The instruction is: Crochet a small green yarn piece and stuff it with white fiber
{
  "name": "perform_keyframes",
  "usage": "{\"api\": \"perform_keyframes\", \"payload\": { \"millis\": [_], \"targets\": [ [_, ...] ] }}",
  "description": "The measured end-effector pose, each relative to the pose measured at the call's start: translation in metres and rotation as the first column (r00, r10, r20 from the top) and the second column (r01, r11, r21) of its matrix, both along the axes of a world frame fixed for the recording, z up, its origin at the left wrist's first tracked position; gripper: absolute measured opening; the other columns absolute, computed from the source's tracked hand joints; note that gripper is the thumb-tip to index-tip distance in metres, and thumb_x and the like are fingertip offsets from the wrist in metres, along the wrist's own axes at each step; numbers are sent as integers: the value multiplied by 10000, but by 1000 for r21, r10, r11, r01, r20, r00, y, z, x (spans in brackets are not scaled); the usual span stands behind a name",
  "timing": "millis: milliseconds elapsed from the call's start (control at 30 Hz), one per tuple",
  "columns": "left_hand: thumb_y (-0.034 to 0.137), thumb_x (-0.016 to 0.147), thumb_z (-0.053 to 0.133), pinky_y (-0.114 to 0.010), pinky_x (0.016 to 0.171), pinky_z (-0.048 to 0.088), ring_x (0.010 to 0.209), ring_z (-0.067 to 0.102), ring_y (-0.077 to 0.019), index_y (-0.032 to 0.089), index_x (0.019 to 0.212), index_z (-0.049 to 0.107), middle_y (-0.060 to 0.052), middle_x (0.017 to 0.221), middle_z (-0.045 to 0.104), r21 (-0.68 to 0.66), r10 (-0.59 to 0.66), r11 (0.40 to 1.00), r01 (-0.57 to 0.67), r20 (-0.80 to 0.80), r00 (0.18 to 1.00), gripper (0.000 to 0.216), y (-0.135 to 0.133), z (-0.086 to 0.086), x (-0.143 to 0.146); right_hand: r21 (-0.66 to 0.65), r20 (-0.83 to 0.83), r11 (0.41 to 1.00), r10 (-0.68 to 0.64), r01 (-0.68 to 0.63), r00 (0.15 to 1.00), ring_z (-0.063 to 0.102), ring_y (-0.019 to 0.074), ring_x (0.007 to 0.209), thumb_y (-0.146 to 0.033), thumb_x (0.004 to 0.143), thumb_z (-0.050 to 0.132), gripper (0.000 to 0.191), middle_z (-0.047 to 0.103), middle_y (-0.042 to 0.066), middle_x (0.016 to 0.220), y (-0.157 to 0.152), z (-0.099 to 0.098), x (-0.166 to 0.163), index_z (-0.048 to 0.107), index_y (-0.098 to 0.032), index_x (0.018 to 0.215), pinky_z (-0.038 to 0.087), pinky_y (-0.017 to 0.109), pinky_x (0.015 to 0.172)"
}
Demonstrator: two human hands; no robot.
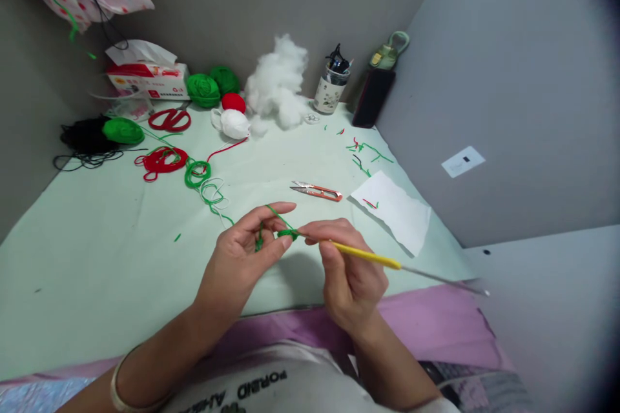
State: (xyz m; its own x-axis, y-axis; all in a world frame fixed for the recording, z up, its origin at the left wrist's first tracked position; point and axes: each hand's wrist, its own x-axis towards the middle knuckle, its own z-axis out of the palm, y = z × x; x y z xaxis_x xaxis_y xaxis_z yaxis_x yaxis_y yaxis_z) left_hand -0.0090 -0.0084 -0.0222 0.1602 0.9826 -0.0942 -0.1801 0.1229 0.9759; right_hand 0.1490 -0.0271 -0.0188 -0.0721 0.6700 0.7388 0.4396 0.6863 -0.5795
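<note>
My left hand (pixel 242 251) pinches a small green crochet piece (pixel 287 233) between thumb and fingers. Green yarn (pixel 276 211) runs taut over its raised index finger, and more green yarn hangs by the palm. In my right hand (pixel 351 271) is a crochet hook (pixel 371 254) with a yellow handle, held like a pencil. The hook's working tip meets the green piece, partly hidden by my fingers. Its other metal end points out to the right. From the left, a green yarn coil (pixel 197 174) trails toward my left hand.
Orange thread snips (pixel 317 191) lie beyond my hands, beside a torn white paper (pixel 394 213). Farther back are red scissors (pixel 169 119), green yarn balls (pixel 203 90), white stuffing (pixel 278 84), a pen cup (pixel 331 90) and a dark phone (pixel 374 98). A grey partition (pixel 508 90) stands at right.
</note>
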Motion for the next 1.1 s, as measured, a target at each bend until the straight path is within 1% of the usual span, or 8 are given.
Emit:
{"api": "perform_keyframes", "payload": {
  "millis": [100, 200, 367, 433, 533, 767, 933, 1100],
  "targets": [
    [241, 840, 802, -208, 708, 424, 718, 475, -97, 307, 1155, 766, 22, 852, 591, 18, 40, 999, -40, -18, 999, 324, 0, 3, 2, 88, 166, 992, -108, 94, 980, 703, 193, 897, -87, 974, 543, 277, 744, 68, 992, 0, -5, -2, 674, -234, 1169, 588, 344, 772],
    [266, 823, 825, -194, 688, 438, 667, 475, -80, 300, 1220, 742, 32, 805, 604, -93, -52, 993, 68, 170, 984, 408, 2, 7, 1, 174, 262, 973, -194, 152, 945, 702, 204, 971, -95, 965, 583, 323, 729, 72, 1054, -1, -10, -3, 698, -276, 1206, 593, 343, 795],
    [244, 852, 800, -206, 792, 488, 473, 194, -24, 218, 1206, 763, 122, 539, 367, -295, -125, 910, 291, 475, 871, 357, 8, 12, -5, -102, -273, 994, -54, 27, 960, 675, 186, 804, -166, 1014, 524, 236, 721, 54, 921, 2, -4, -1, 737, -252, 1068, 574, 351, 685],
    [238, 847, 803, -196, 787, 482, 486, 227, -22, 224, 1196, 767, 99, 601, 466, -282, -123, 919, 275, 456, 881, 352, 8, 13, -5, -181, -440, 982, -28, -58, 898, 659, 175, 757, -211, 1017, 542, 212, 717, 44, 877, 6, -1, -2, 749, -246, 990, 557, 332, 652],
    [247, 818, 823, -182, 709, 456, 524, 298, -26, 242, 1158, 783, 39, 811, 634, -230, -156, 937, 263, 399, 904, 342, 7, 15, -3, -262, -473, 949, 30, -173, 880, 693, 187, 854, -253, 1005, 587, 187, 749, 45, 918, 10, 0, -4, 769, -243, 966, 571, 332, 726],
    [285, 851, 785, -215, 723, 417, 804, 554, -118, 276, 1157, 773, -13, 921, 690, -191, -145, 960, 203, 276, 950, 307, 5, 12, -2, -354, -561, 906, -7, -232, 828, 702, 159, 809, -287, 1000, 610, 161, 755, 28, 916, 10, -8, -4, 761, -235, 984, 587, 305, 732],
    [294, 849, 795, -218, 709, 427, 794, 557, -121, 269, 1164, 771, -8, 897, 684, -174, -117, 970, 171, 280, 953, 317, 4, 12, 2, -285, -360, 954, -13, -97, 933, 710, 165, 859, -186, 1005, 577, 206, 747, 26, 954, 5, -8, -4, 755, -271, 1063, 597, 312, 757],
    [222, 820, 821, -176, 727, 465, 540, 372, -30, 231, 1182, 776, 57, 696, 569, -288, -76, 931, 223, 447, 891, 364, 4, 12, 4, 52, 106, 995, -92, 86, 990, 708, 215, 1026, -84, 932, 636, 387, 731, 76, 1178, -1, -13, -4, 724, -302, 1240, 597, 354, 843]
  ]
}}
